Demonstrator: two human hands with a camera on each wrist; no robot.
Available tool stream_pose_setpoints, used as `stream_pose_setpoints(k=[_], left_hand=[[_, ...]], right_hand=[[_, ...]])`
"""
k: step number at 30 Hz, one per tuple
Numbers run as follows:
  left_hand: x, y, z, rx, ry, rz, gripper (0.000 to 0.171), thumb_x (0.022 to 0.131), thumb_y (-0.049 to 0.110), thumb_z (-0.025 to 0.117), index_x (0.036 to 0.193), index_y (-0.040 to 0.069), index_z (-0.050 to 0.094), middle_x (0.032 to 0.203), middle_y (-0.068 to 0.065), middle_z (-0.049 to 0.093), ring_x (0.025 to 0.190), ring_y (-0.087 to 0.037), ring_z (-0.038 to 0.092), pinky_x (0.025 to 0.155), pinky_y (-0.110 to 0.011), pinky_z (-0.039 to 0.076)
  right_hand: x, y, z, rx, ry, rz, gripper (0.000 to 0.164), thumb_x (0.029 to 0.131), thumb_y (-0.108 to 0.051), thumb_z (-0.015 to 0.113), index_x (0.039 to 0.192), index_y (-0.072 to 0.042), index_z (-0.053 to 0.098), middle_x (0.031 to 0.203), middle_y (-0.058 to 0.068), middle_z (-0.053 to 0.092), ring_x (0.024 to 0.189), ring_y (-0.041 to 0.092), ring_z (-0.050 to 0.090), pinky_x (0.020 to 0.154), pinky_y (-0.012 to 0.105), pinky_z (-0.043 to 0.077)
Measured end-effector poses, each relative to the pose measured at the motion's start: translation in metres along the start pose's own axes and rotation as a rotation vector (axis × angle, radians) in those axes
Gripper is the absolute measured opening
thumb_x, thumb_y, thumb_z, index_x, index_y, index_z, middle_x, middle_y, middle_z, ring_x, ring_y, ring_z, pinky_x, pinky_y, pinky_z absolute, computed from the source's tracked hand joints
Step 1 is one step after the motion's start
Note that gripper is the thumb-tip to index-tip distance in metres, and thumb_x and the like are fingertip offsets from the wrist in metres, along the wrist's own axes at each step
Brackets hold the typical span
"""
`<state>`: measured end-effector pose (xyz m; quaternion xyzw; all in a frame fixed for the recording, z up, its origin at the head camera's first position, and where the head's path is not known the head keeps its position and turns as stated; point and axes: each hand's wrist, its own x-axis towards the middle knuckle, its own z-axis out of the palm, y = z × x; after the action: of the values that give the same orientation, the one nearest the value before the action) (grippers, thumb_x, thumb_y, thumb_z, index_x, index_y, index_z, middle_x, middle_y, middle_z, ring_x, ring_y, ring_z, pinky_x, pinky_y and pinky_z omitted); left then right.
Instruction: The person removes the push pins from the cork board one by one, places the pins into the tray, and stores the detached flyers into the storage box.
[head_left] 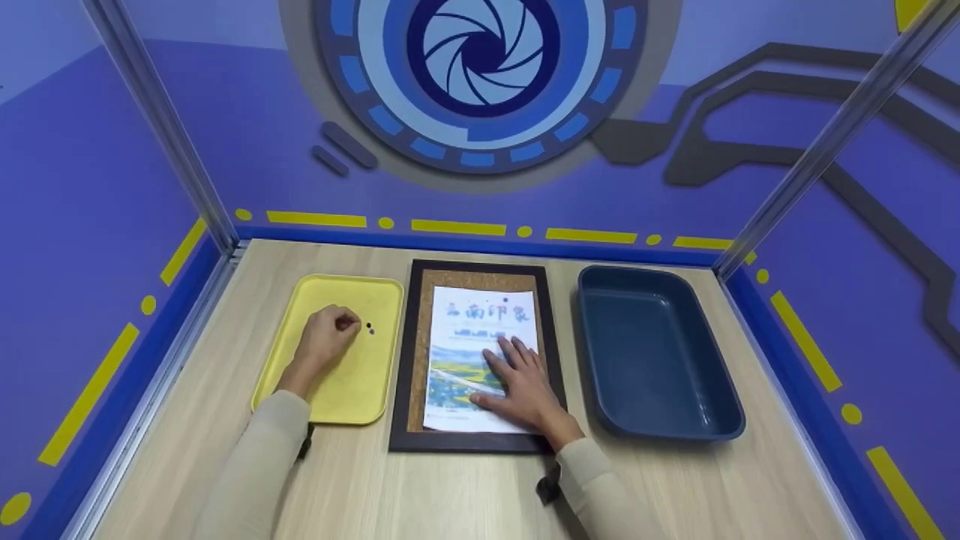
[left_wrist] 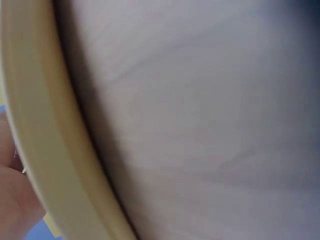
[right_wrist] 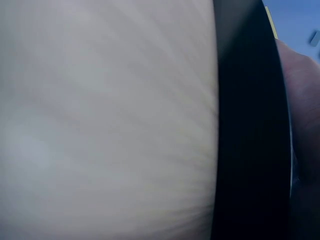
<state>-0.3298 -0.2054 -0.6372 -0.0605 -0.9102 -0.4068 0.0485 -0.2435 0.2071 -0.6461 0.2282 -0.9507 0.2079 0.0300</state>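
Two beige sleeves [head_left: 607, 487] reach in over our wood desk [head_left: 360, 487], so let's call the black-framed cork board [head_left: 401, 375] the middle of the clock. The right hand [head_left: 519, 390] is at about 4 o'clock on it, palm down on the printed sheet [head_left: 450, 360]. Fingers spread and pretty straight, tips aimed around 11, thumb stuck out toward 9. Nothing in that grip, it just rests on the paper, which lies on the cork inside the frame. We can spot a little dark dot [head_left: 505, 300] near the sheet's top edge, around 1 o'clock.

Left arm's a different story: it slants up toward 1 o'clock over the yellow tray [head_left: 330, 405], which is at our 9. The left hand [head_left: 326, 337] has its fingers curled in against the thumb, a tight little grip, but we honestly can't tell if anything's tucked in there. Two tiny dark bits [head_left: 368, 325] lie on the tray just beside the fingertips, on their 4 o'clock side.

At 3 o'clock we've got a deep blue bin [head_left: 645, 360]. Wrist cams don't help us much: mostly blurry desk, plus a yellow edge [left_wrist: 50, 125] in the left one and a dark edge [right_wrist: 255, 125] in the right.
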Motion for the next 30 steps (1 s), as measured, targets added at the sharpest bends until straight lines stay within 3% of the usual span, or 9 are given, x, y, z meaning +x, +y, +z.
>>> stream_pose_setpoints(k=[9, 16, 23, 30], left_hand=[[-0.001, 0.005, -0.003, -0.020, -0.014, 0.003, 0.018, 0.105, 0.015, 0.064, 0.112, 0.004, 0.077, 0.106, -0.011, 0.072, 0.095, -0.026, 0.066, 0.084, -0.043, 0.055], [0.006, 0.017, -0.004, -0.025, -0.014, -0.009, 0.020, 0.106, 0.018, 0.063, 0.112, 0.004, 0.076, 0.108, -0.012, 0.072, 0.099, -0.027, 0.066, 0.088, -0.045, 0.054], [0.022, 0.053, 0.010, -0.072, -0.016, 0.097, 0.016, 0.104, 0.018, 0.070, 0.109, 0.005, 0.076, 0.107, -0.011, 0.072, 0.098, -0.026, 0.069, 0.086, -0.043, 0.058], [0.025, 0.099, 0.035, -0.084, -0.068, 0.184, 0.019, 0.103, 0.019, 0.072, 0.113, 0.003, 0.075, 0.109, -0.010, 0.069, 0.101, -0.027, 0.068, 0.090, -0.043, 0.057]], right_hand=[[-0.001, -0.001, 0.000, 0.011, -0.003, 0.009, 0.092, 0.092, -0.075, 0.063, 0.162, -0.019, 0.046, 0.173, 0.015, 0.027, 0.160, 0.042, 0.017, 0.125, 0.065, 0.013], [0.000, 0.001, 0.000, 0.011, 0.003, -0.001, 0.091, 0.092, -0.073, 0.064, 0.161, -0.017, 0.047, 0.172, 0.017, 0.029, 0.159, 0.044, 0.019, 0.124, 0.067, 0.015], [0.000, 0.003, -0.001, 0.002, -0.002, 0.002, 0.091, 0.091, -0.074, 0.064, 0.161, -0.018, 0.048, 0.171, 0.017, 0.029, 0.159, 0.044, 0.020, 0.124, 0.067, 0.016], [0.001, 0.001, -0.001, 0.001, -0.014, 0.003, 0.091, 0.091, -0.075, 0.063, 0.161, -0.019, 0.047, 0.172, 0.016, 0.028, 0.159, 0.042, 0.018, 0.125, 0.065, 0.014]])
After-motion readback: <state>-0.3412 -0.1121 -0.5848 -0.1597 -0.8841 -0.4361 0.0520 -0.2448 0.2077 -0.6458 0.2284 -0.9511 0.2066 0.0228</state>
